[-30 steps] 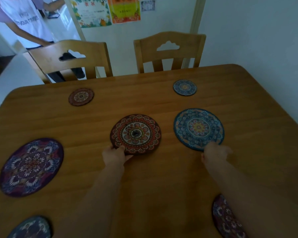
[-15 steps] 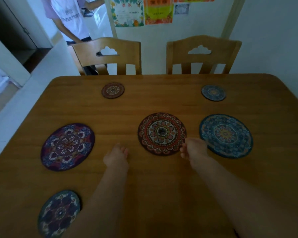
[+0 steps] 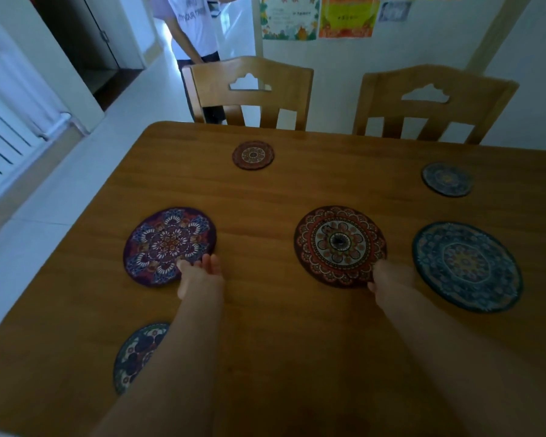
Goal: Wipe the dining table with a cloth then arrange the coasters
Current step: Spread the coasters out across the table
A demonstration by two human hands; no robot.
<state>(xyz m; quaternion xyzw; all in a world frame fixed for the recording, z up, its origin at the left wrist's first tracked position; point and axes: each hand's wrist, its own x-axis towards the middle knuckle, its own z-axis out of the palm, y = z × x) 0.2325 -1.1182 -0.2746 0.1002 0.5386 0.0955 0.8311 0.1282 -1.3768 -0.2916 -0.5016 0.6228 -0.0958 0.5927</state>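
Left grip [image 3: 199, 272], fingers relaxed, is touching the purple coaster [image 3: 167, 244]; right grip [image 3: 391, 275] is touching the red coaster [image 3: 338, 244], closure indeterminable.

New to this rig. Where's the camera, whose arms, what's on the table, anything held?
No machine: a person's two bare arms, filmed by one wide-angle camera worn on their head, looking forward and down. On the wooden table lie patterned coasters: large purple coaster, large red coaster, large blue coaster, small red coaster and small blue coaster farther off, and a sixth coaster partly under the left forearm. The left hand touches the purple one's near edge; the right hand sits at the red one's near edge, grip unclear. Nothing looks lifted.
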